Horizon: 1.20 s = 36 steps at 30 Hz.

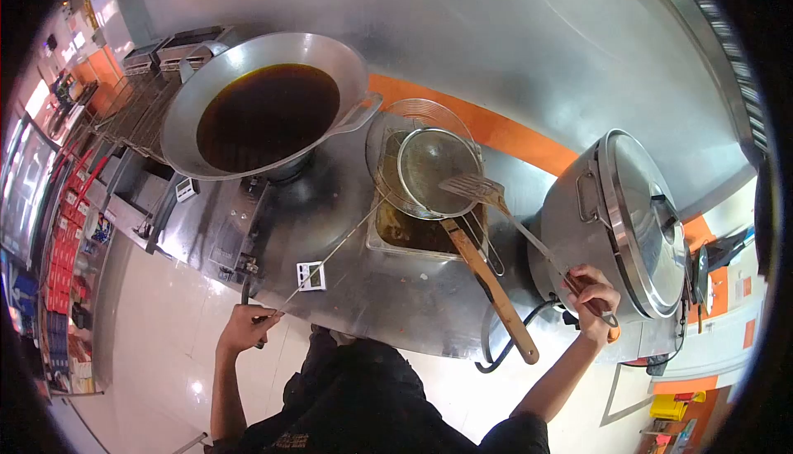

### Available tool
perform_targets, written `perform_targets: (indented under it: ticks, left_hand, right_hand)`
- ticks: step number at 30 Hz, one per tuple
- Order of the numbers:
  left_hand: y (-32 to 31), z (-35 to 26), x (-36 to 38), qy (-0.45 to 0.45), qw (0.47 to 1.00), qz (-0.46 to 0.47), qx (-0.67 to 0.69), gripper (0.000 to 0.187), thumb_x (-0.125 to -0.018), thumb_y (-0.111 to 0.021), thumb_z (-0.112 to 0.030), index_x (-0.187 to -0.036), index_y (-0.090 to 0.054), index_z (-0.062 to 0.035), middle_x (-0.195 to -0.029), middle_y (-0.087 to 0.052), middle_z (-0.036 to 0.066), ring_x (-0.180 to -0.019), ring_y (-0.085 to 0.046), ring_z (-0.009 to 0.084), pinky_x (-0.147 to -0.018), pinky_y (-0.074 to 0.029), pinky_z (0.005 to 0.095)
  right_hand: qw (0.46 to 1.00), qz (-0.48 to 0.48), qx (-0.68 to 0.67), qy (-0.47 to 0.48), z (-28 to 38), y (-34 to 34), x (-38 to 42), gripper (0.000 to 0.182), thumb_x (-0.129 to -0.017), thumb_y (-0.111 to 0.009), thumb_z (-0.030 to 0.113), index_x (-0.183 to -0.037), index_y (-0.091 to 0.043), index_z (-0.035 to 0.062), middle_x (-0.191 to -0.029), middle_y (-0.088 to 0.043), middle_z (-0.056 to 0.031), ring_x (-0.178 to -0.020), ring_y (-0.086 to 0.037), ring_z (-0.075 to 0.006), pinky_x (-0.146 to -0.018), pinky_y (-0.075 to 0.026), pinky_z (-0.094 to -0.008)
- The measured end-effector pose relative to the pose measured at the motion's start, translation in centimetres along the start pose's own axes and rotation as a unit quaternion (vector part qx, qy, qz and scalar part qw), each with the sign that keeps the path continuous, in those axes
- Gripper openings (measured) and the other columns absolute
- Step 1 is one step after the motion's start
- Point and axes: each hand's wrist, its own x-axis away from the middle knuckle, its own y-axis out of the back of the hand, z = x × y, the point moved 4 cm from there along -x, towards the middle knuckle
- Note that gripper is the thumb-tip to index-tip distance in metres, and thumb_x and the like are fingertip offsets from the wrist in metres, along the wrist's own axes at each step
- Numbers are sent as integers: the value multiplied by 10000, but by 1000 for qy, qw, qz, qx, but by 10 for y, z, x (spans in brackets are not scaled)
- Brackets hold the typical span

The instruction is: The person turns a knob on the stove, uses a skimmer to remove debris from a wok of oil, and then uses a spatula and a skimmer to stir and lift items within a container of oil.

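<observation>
My left hand [245, 328] is closed round the end of a long thin handle that runs up to a wide wire skimmer [378, 152]. In my right hand [593, 295] is the handle of a slotted spatula [472, 187], its head over a round fine-mesh strainer [434, 169]. That strainer overlaps the skimmer above a rectangular container [413, 249] with brownish liquid, and its wooden handle [494, 293] juts over the counter's front edge. A white digital timer [311, 276] lies near my left hand.
At the back left stands a large wok [183, 123] with dark liquid. A tall lidded metal pot [570, 231] is close to my right hand. Another timer [187, 189] sits left on the steel counter [355, 297]. A metal wall rises behind.
</observation>
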Motion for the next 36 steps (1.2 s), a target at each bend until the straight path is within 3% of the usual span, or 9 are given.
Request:
perform_targets:
  ticks: [5, 20, 36]
  left_hand:
    - [-11, -31, -18, -52, 998, -23, 24, 208, -861, -624, -144, -829, -650, 60, -501, -537, 73, -430, -587, 128, -402, -423, 273]
    - [-78, -89, -156, -67, 991, -33, 109, 198, -863, -593, -139, -903, -654, 45, -562, -563, 83, -461, -622, 180, -424, -479, 305]
    - [-77, -104, -142, -66, 988, -19, 135, 216, -879, -572, -131, -879, -662, 65, -558, -562, 80, -443, -599, 156, -408, -494, 300]
  right_hand:
    - [1000, 2, -10, 12, -1, -6, -10, 180, -677, -736, -48, -776, -595, 6, -1035, -600, -229, -848, -656, -279, -765, -552, -350]
    - [999, -26, -18, -21, 0, -8, 5, 161, -680, -735, -54, -753, -601, -3, -1003, -609, -221, -851, -654, -274, -751, -572, -358]
    - [999, -16, -27, -22, 3, -14, 0, 161, -672, -745, -44, -765, -620, -5, -992, -619, -222, -823, -655, -268, -714, -558, -340]
